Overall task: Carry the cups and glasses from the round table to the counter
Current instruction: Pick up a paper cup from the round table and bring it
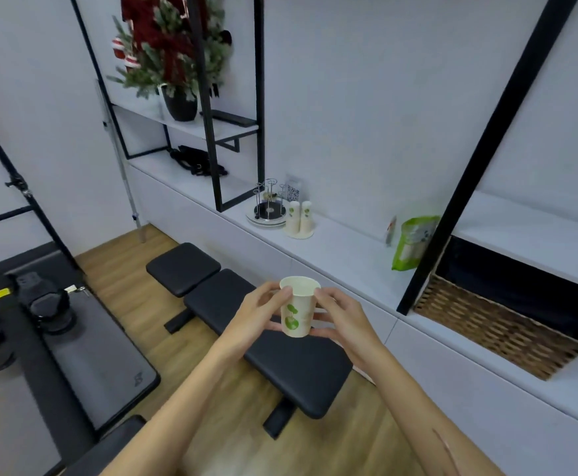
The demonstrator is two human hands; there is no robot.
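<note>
A cream paper cup (297,309) with green leaf prints is held upright in the air between both hands, above a black bench. My left hand (256,314) grips its left side with thumb near the rim. My right hand (340,319) grips its right side, fingers curled round the base. The white counter (342,255) runs along the wall just beyond the cup. Two stacks of upside-down matching paper cups (299,219) stand on a small plate on the counter. The round table is out of view.
A black padded bench (270,338) stands between me and the counter. On the counter are a wire cup rack (269,207), a green bag (412,243), a wicker basket (500,334) and black shelf frames. Gym gear lies on a mat at left.
</note>
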